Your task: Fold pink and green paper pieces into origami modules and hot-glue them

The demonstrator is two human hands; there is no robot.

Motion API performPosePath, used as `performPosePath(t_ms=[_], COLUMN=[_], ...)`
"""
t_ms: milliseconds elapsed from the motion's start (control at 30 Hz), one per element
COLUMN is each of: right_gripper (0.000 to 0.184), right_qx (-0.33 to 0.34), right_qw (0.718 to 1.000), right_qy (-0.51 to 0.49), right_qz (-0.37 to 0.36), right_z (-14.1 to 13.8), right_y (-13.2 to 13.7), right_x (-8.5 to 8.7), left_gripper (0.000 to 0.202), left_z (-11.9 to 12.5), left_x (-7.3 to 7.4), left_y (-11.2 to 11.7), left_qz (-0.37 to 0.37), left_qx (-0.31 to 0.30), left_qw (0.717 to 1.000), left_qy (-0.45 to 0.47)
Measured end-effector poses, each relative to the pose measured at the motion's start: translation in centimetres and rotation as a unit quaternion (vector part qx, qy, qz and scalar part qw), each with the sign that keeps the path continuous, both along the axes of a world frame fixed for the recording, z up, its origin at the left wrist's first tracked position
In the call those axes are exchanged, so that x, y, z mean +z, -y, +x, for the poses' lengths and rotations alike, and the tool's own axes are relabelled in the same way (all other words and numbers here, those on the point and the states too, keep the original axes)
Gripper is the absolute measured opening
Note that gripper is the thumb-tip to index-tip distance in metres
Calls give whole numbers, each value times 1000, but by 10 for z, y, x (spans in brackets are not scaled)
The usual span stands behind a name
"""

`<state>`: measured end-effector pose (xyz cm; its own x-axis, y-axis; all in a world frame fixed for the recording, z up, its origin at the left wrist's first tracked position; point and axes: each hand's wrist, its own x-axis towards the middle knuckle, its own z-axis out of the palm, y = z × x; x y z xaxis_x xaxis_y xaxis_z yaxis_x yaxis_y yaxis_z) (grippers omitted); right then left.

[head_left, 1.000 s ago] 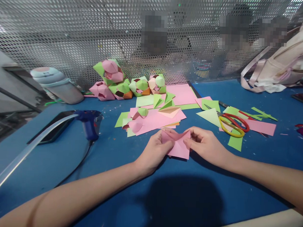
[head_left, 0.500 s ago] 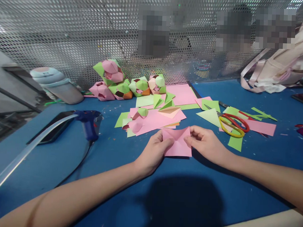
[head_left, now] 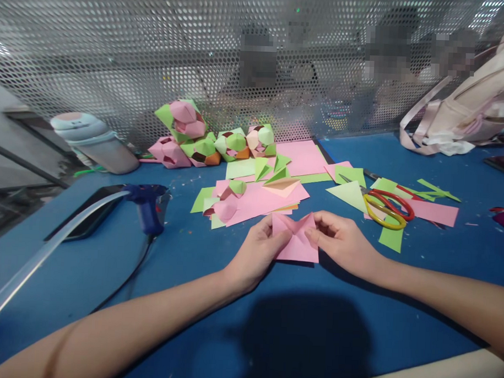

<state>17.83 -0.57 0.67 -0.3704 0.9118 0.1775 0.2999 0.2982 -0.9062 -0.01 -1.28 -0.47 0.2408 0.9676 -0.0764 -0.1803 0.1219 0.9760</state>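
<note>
Between both hands is a square of pink paper (head_left: 297,249), its upper edge dipping inward to a crease at the middle. My left hand (head_left: 260,247) pinches its left side, thumb lying on the front face. On the opposite side my right hand (head_left: 337,239) grips the upper right part between thumb and fingers. Just beyond the hands lies a stack of pink sheets (head_left: 260,200) with small folded pieces on it. Several folded green pieces (head_left: 277,169) rest behind that stack.
Folded paper balls (head_left: 182,120) are piled against the perforated metal screen (head_left: 157,59). Yellow-handled scissors (head_left: 385,213) and red-handled ones lie among paper scraps at right. A blue glue gun (head_left: 150,207) with a long clear stick stands left. A tumbler (head_left: 94,142) and a bag (head_left: 470,103) flank the table.
The pink paper's upper edge has sunk deeper at the middle, its top corners drawn slightly closer together. Both hands keep their hold.
</note>
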Motion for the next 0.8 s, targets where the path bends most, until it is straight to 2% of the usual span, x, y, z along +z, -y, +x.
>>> performPosePath(t_ms=[233, 333, 400, 500, 667, 733, 800], right_gripper=[16, 13, 10, 25, 32, 36, 27], right_qx=[11, -5, -1, 5, -43, -28, -15], right_qw=[1000, 1000, 1000, 998, 989, 992, 998], right_qy=[9, 17, 10, -30, -88, -76, -29], right_qz=[12, 14, -2, -48, -111, -100, -60], right_z=[0, 1, 2, 3, 7, 7, 6], right_y=[0, -1, -3, -10, -19, -17, -15], right_x=[0, -3, -5, -7, -8, -8, -8], left_gripper=[14, 19, 24, 25, 20, 19, 18], left_z=[-1, -1, 0, -1, -2, -2, -2], left_x=[1, 0, -1, -2, -4, -5, -4], left_y=[0, -1, -2, -6, -10, -10, -8], left_qz=[-7, 1, 1, -9, -8, -13, -27], left_qx=[-3, -1, 14, 48, 84, 90, 82], left_qw=[1000, 1000, 999, 996, 992, 991, 991], left_qy=[-28, 10, 43, 77, 95, 99, 107])
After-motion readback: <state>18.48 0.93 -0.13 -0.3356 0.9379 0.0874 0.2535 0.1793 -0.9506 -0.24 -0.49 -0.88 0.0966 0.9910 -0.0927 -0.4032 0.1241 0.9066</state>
